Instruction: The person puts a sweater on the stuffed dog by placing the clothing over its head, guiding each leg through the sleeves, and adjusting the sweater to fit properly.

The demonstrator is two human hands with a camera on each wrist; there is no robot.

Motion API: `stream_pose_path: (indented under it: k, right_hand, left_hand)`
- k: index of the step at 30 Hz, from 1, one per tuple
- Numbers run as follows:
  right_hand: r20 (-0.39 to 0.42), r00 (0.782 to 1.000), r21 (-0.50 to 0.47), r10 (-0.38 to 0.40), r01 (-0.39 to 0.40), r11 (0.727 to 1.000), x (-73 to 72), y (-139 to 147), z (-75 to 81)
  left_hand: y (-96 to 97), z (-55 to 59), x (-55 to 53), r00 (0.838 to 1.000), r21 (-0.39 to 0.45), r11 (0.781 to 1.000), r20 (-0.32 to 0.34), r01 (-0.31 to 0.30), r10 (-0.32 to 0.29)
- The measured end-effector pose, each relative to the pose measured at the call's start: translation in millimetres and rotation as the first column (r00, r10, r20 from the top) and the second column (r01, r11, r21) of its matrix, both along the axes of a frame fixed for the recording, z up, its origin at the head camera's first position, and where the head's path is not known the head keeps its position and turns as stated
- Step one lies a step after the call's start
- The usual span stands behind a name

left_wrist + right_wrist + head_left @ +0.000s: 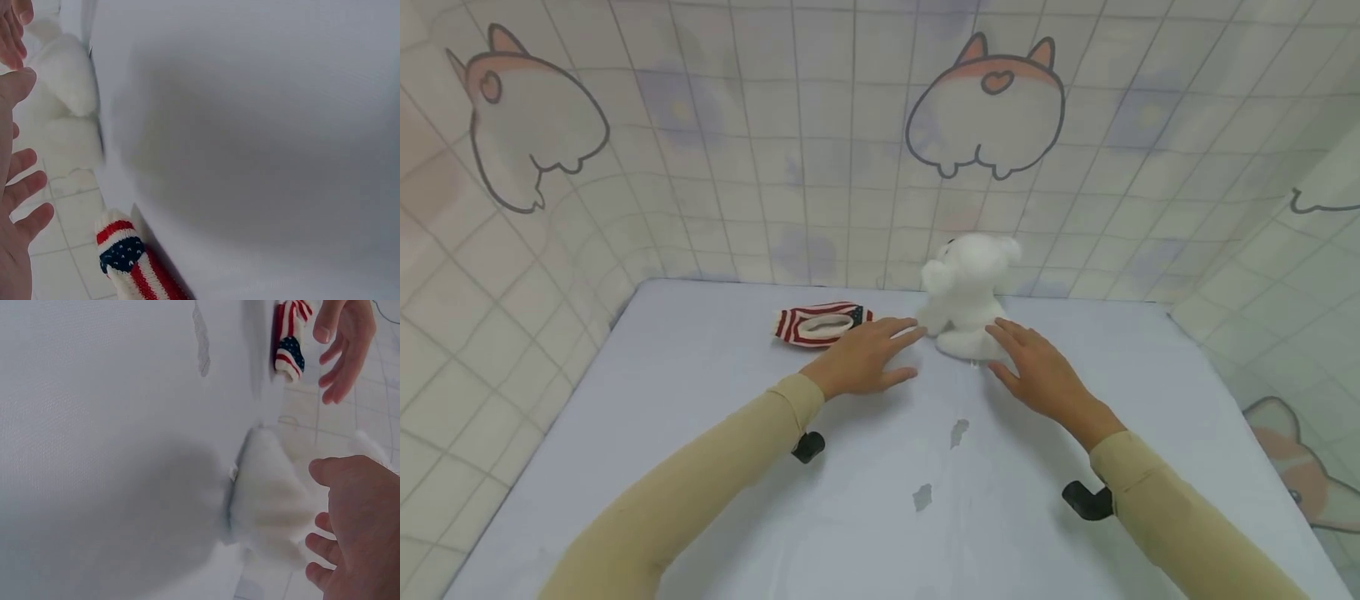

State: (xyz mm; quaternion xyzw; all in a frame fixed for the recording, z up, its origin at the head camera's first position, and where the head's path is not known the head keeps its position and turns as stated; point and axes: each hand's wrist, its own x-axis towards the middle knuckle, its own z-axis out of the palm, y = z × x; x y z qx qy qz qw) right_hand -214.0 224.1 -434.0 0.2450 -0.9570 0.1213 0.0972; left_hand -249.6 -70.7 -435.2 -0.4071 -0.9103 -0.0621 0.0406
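Note:
A white fluffy plush animal (972,279) sits upright at the back of the table, facing left. Left of it lies a small knitted garment (797,327) with red and white stripes and a starry blue patch. My left hand (868,357), fingers extended, hovers between garment and plush, partly covering the garment's right end in the head view. On the other side, my right hand (1048,375) is held with spread fingers at the plush's lower right; contact cannot be made out. Both wrist views show the plush (69,75) (269,494) with nothing gripped in either hand.
The white table (880,550) has two grey worn patches (922,497) in front of the hands. A tile-patterned curtain (820,167) with cartoon animals surrounds the back and sides. Black wrist-worn parts (1088,502) hang below the sleeves.

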Motion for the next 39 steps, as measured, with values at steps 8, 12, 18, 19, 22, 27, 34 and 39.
stream_pose_path:
  k: [8,12,18,19,22,27,34,39]
  right_hand:
    - [0.049,0.998,-0.037,-0.035,0.037,0.999,-6.9,2,-2.9]
    - [0.061,0.997,-0.077,-0.053,0.058,0.995,-8.8,0,-4.4]
    - [0.092,0.991,-0.101,-0.095,0.104,0.989,-10.0,-4,-4.7]
    - [0.096,0.99,-0.101,-0.104,0.113,0.988,-10.7,-5,-4.9]
    - [0.097,0.988,-0.095,-0.124,0.133,0.987,-13.2,-6,-4.5]
    - [0.069,0.987,-0.124,-0.143,0.151,0.981,-18.4,-8,-4.1]
    - [0.131,0.974,-0.158,-0.184,0.204,0.966,-26.7,-12,-8.4]
    - [0.122,0.971,-0.168,-0.203,0.222,0.96,-30.8,-15,-10.7]
  left_hand:
    - [7.3,3.3,-5.0,1.0,0.048,0.999,0.026,0.014,-0.015]
    - [9.8,1.3,-6.7,0.999,0.063,0.998,0.049,-0.012,0.008]
    - [14.7,-1.8,-7.1,0.999,0.078,0.997,0.052,-0.013,0.009]
    - [15.7,-2.2,-7.1,0.999,0.084,0.996,0.05,-0.012,0.008]
    - [19.3,-3.7,-7.5,0.997,0.1,0.994,0.073,-0.034,0.027]
    - [26.7,-6.3,-7.2,0.974,0.154,0.978,0.201,-0.137,0.104]
    - [32.4,-8.1,-5.8,0.936,0.207,0.951,0.317,-0.228,0.155]
    - [34.4,-11.3,-10.0,0.921,0.214,0.94,0.344,-0.266,0.183]
